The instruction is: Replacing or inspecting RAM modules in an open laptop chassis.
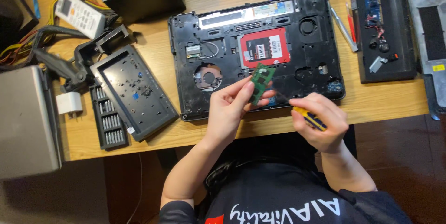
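Green memory module (pixel 261 83) pinched in my left hand (pixel 231 105) grip above the opened laptop (pixel 255 50); my right hand (pixel 320 122) grips a yellow-handled brush (pixel 306 116).

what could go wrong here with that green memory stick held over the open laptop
The left hand pinches the green memory stick only by its edge, so it might slip into the open laptop. The brush in the right hand works close to the stick and could nudge it loose. Both hover near the desk edge.

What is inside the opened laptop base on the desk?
Inside the laptop base: a red-labelled drive, a copper-coloured fan and a small card with wires. The left hand and green memory module cover the front middle.
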